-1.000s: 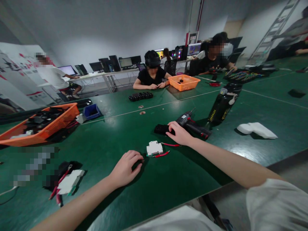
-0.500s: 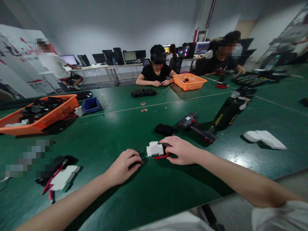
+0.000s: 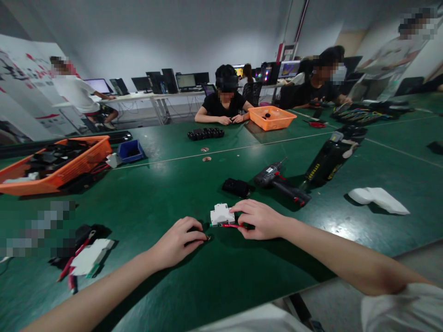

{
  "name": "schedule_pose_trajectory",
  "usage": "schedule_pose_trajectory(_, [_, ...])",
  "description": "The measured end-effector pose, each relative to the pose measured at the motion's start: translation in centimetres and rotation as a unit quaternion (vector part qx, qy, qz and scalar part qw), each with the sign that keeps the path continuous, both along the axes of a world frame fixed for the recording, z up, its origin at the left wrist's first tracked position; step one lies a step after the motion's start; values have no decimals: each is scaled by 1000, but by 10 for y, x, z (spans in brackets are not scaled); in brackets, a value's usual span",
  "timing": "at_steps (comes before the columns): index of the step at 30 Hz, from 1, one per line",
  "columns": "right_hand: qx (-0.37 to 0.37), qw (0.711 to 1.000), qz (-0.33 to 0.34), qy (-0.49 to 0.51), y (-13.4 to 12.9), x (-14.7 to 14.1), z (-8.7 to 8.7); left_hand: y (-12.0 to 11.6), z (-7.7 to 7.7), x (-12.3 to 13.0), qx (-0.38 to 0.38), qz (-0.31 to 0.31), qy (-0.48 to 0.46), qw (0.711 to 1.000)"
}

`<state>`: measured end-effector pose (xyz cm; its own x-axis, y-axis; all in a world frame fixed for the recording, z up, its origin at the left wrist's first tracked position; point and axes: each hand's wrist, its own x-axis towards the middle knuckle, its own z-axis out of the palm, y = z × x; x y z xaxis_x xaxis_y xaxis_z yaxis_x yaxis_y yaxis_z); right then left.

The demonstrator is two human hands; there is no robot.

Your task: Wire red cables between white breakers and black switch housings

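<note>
A white circuit breaker (image 3: 222, 215) lies on the green table in front of me. My right hand (image 3: 261, 219) is beside it, with the index finger reaching to its right side. The thumb and other fingers close on a red cable (image 3: 230, 225), whose end lies along the breaker's near edge. Left of the breaker, my left hand (image 3: 182, 239) rests at the table with thumb and fingers pinched together. A tiny brass-coloured tip (image 3: 208, 238) shows at those fingertips, too small to name.
Behind the breaker are a black block (image 3: 236, 187), a cordless drill (image 3: 280, 182) and a black bottle-like cylinder (image 3: 334, 154). A second breaker (image 3: 92, 258) with red cables lies left. Orange baskets (image 3: 88, 170) and a blue bin (image 3: 130, 151) stand farther off. A co-worker (image 3: 226, 101) sits opposite.
My right hand has moved slightly down, its fingers closing on the red cable, which now lies straighter. A brassy tip shows more at my left fingertips. Another person appears at the far right.
</note>
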<state>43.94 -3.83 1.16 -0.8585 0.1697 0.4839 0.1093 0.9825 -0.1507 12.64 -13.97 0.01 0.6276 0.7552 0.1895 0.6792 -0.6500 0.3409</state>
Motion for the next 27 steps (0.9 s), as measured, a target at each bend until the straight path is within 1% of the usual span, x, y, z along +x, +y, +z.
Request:
schedule_pose_trajectory(3, [8,998,-5,61,-7,-7,-4,-1,3,1,-4,-15,28,999])
schedule_pose_trajectory(6, [-27,991,-41,123,-15,-16,-7,-1,5,2,-12,-15,35,999])
schedule_pose_trajectory(9, [-53,985,-58,151,-23,-22,-8,-2,4,2,-15,-1,12,1000])
schedule_pose_trajectory(12, [-42,991,-44,123,-32,-27,-10,-2,2,2,-18,13,-11,1000])
schedule_pose_trajectory(16, [-13,999,-13,49,-49,-40,-16,-3,3,3,-34,23,-29,999])
schedule_pose_trajectory(20, [-31,1000,-2,3,-62,-54,-19,-5,6,4,-39,27,-30,998])
schedule_pose_trajectory(24, [-58,998,8,-23,-61,-54,-15,-6,8,5,-34,12,-15,999])
schedule_pose_trajectory(27, [-57,997,35,-33,-56,-52,-12,-5,7,5,-26,11,-1,1000])
